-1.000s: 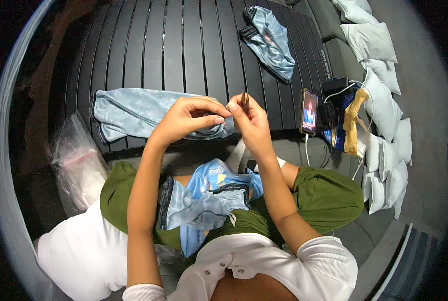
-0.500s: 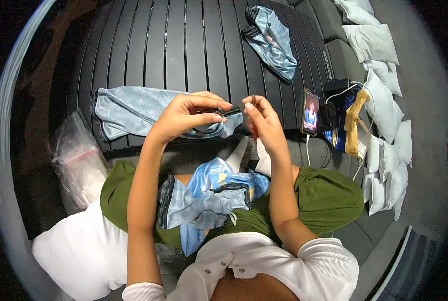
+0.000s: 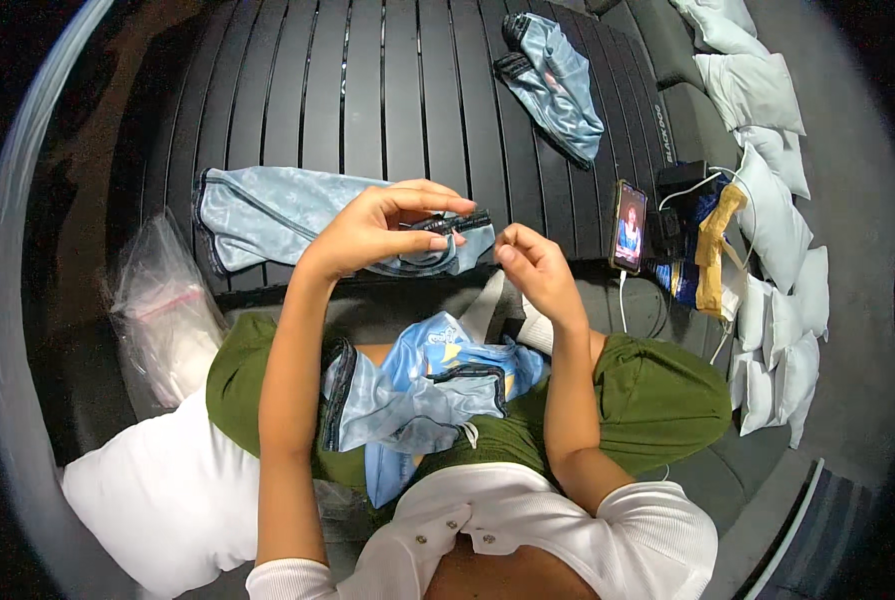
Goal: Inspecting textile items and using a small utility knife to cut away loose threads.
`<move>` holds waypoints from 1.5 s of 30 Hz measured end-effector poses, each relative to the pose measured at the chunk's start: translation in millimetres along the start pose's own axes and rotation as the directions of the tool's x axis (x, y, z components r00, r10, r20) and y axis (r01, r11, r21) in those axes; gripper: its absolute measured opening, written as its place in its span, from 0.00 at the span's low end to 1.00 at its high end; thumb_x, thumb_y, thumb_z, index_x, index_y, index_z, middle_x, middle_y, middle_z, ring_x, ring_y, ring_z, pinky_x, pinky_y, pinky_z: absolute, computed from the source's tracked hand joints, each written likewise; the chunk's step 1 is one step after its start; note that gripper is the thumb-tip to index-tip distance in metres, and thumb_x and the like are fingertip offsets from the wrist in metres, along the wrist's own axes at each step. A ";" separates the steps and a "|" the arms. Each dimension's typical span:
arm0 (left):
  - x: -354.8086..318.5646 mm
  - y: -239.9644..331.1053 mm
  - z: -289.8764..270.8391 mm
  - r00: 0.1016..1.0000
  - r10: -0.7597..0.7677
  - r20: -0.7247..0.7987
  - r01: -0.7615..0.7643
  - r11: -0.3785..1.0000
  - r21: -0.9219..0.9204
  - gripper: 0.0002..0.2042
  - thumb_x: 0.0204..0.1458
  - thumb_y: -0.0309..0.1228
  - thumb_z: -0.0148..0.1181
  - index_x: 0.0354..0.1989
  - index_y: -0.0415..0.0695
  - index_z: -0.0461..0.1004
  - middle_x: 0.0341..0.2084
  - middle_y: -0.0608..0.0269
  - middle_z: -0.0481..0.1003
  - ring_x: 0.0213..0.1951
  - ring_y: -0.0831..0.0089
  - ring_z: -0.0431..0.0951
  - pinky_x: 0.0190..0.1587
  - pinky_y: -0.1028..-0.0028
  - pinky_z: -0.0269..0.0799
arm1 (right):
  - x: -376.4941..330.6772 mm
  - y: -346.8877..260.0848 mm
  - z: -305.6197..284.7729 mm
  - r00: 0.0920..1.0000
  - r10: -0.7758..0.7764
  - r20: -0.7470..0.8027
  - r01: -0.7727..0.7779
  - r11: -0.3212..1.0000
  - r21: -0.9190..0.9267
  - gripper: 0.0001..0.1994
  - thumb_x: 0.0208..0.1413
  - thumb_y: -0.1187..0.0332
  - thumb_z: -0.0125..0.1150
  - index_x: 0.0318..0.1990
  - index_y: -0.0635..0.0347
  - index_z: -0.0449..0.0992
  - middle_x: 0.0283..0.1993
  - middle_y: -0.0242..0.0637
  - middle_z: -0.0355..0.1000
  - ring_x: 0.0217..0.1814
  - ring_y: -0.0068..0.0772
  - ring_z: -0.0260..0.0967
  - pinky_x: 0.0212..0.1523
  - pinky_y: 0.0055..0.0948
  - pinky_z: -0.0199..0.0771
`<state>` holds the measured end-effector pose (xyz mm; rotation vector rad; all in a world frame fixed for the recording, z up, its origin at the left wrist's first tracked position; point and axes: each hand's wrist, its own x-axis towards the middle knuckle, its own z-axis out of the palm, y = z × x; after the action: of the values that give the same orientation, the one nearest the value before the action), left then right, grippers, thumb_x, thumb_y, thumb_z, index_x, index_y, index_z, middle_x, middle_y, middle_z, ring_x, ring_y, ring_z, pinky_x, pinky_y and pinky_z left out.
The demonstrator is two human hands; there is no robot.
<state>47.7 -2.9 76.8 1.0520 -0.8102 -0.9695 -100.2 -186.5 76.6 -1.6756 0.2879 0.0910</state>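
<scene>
A long light blue fabric piece (image 3: 277,212) with black-edged ends lies across the near part of the black slatted table (image 3: 367,110). Its right end is gathered up, and my left hand (image 3: 382,230) pinches the black edging (image 3: 455,222) between thumb and fingers. Just right of that edging, apart from it, is my right hand (image 3: 539,272), thumb and fingertips pressed together. Whatever it pinches is too small to make out. On my lap rest another light blue fabric piece with black edging (image 3: 407,412) and a brighter blue printed cloth (image 3: 447,338).
Another blue fabric piece (image 3: 557,90) lies at the table's far right. A lit phone (image 3: 628,228) stands on the right, cabled, beside a blue and yellow bag (image 3: 712,255). White pillows (image 3: 767,220) line the right side. A clear plastic bag (image 3: 167,310) and white cushion (image 3: 167,490) sit left.
My right hand has dropped slightly and turned, its fingers curling in more. My left hand keeps its hold on the black edging. The whole view has shifted a little.
</scene>
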 end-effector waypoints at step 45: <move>2.2 -4.0 -1.4 0.998 -0.030 0.053 0.024 0.994 0.108 0.19 0.39 0.19 0.60 0.45 0.39 0.72 0.44 0.58 0.69 0.46 0.70 0.69 0.47 0.75 0.66 | 15.0 -14.8 14.4 0.994 -0.004 0.108 0.025 0.981 -0.194 0.11 0.50 0.67 0.57 0.21 0.62 0.66 0.18 0.20 0.55 0.21 0.10 0.48 0.19 0.16 0.47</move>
<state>48.7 -5.2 72.8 1.1349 -0.9033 -0.9906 -80.7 -172.8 85.6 -1.8597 0.1901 0.2032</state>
